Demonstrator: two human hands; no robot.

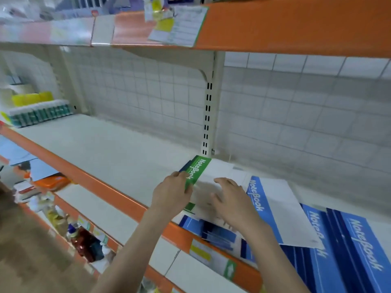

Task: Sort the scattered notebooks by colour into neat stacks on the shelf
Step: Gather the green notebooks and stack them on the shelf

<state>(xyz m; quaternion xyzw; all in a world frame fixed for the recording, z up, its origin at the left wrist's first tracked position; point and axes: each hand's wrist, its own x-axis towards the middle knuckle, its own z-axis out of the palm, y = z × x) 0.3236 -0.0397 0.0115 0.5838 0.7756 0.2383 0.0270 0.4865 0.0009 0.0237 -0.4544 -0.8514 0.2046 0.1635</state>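
On shelf, green-spined white notebook

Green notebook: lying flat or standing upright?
Flat. The green notebook lies cover-up on the shelf, the left hand gripping its spine edge.

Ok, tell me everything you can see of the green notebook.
The green notebook lies flat on the shelf, near the upright. White cover, green spine band printed "NoteBook" in white; looks like paper. The left hand grips the band edge; the right hand rests open on the cover. Blue notebooks lie beneath and beside it.
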